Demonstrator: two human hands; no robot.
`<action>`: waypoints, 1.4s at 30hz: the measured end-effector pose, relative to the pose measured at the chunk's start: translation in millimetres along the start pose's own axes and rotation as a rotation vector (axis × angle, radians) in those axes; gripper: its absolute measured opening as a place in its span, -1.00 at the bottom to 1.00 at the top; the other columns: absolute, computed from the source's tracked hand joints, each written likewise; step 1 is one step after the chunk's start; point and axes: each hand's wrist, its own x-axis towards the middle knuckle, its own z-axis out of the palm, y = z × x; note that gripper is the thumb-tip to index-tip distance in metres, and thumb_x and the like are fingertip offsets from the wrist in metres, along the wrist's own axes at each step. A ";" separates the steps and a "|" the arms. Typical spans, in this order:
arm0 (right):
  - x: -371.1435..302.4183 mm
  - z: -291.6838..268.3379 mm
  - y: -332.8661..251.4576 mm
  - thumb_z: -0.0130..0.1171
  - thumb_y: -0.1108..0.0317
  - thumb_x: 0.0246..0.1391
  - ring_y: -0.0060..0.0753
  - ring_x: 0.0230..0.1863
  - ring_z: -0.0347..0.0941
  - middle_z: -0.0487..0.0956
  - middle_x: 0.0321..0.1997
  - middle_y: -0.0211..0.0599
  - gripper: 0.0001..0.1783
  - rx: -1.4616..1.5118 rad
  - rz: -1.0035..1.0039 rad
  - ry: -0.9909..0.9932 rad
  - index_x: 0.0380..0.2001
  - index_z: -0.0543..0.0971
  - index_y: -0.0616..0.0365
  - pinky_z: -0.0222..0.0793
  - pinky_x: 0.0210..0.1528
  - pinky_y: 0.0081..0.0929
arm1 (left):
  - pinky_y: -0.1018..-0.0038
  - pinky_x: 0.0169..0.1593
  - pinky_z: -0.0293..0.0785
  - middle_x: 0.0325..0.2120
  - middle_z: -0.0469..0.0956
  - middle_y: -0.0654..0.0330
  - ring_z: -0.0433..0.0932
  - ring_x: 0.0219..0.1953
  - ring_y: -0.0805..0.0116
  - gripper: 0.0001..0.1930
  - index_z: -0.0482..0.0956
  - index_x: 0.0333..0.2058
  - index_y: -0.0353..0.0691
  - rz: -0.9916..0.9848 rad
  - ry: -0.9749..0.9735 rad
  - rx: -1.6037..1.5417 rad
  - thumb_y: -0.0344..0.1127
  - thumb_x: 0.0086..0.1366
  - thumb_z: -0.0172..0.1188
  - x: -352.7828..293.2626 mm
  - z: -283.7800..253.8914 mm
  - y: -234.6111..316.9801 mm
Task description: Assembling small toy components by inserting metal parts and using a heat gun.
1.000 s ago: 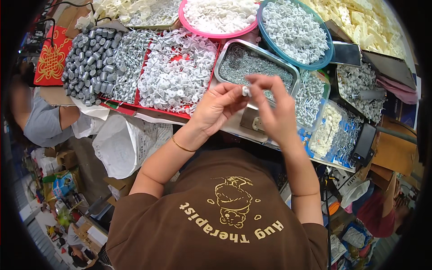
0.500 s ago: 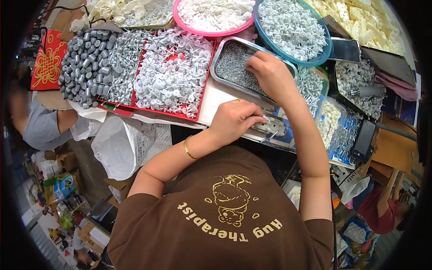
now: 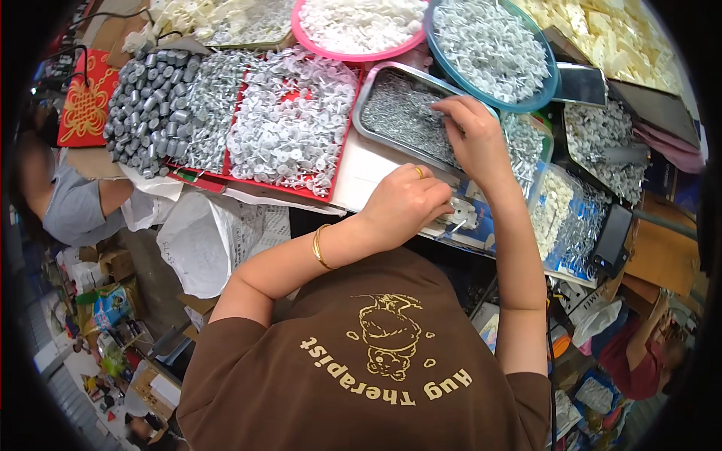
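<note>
My right hand (image 3: 475,139) is over the right side of a metal tray (image 3: 366,129) full of small silver pins or screws (image 3: 398,113). Its thumb and fingertips are pinched; anything between them is too small to make out. My left hand (image 3: 406,203), with a ring and a gold bangle, lies closed at the table's front edge. Its fingertips meet a whitish plastic piece (image 3: 466,216), partly covered by the hand. What those fingers hold is hidden.
Left of the tray, a red box (image 3: 331,192) holds white-headed pins beside grey cylinders (image 3: 150,98). A pink basin (image 3: 301,37) and a blue basin (image 3: 553,79) of small parts stand behind. More parts and a dark phone-like device (image 3: 613,237) lie right. Other people sit at both sides.
My right hand has shifted slightly right and toward me over the tray, its wrist turning and fingers extending. My left hand has moved slightly right, its fingers now over the plastic piece.
</note>
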 end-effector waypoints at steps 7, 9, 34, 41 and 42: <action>-15.3 -9.5 0.8 0.25 0.51 0.10 -0.04 -0.19 0.58 0.64 -0.26 -0.21 -0.84 -0.131 0.089 -0.001 -0.21 0.65 0.17 0.47 -0.13 -0.26 | 0.17 -0.22 0.43 -0.50 0.61 0.15 0.57 -0.39 0.05 -0.92 0.67 -0.40 -0.13 -0.043 0.442 0.267 -0.30 0.17 0.35 36.7 -78.7 -77.0; -15.7 -10.1 0.6 0.26 0.49 0.11 -0.05 -0.21 0.57 0.64 -0.27 -0.20 -0.85 -0.191 0.079 -0.001 -0.21 0.64 0.17 0.46 -0.16 -0.27 | 0.12 -0.24 0.44 -0.50 0.65 0.11 0.59 -0.39 0.01 -0.91 0.70 -0.40 -0.14 -0.154 0.572 0.560 -0.30 0.20 0.27 52.5 -124.8 -143.9; -41.1 -54.0 -32.1 0.19 0.54 0.26 -0.55 -0.30 0.61 0.67 -0.30 -0.26 -0.96 0.499 0.631 0.248 -0.25 0.55 0.30 0.53 -0.31 -0.62 | 0.38 -0.16 0.59 -0.26 0.71 0.03 0.70 -0.28 0.18 -0.85 0.59 -0.31 -0.29 -0.497 0.571 0.133 -0.33 0.24 0.30 40.7 -181.8 -228.6; -31.4 -31.7 -67.9 0.18 0.56 0.26 -0.41 -0.22 0.65 0.69 -0.24 -0.16 -0.84 0.797 0.495 0.217 -0.11 0.57 0.37 0.61 -0.13 -0.50 | 0.46 -0.05 0.66 -0.24 0.70 0.02 0.69 -0.17 0.36 -0.87 0.59 -0.20 -0.38 -0.508 0.325 -1.143 -0.51 0.30 0.30 24.7 -87.0 -68.4; -30.7 -20.3 -64.3 0.17 0.54 0.27 -0.40 -0.21 0.65 0.68 -0.24 -0.16 -0.85 0.923 0.560 0.179 -0.12 0.57 0.37 0.61 -0.12 -0.49 | 0.45 -0.05 0.66 -0.23 0.70 0.01 0.69 -0.17 0.36 -0.88 0.57 -0.20 -0.37 -0.563 0.303 -1.175 -0.51 0.32 0.28 23.1 -74.1 -51.3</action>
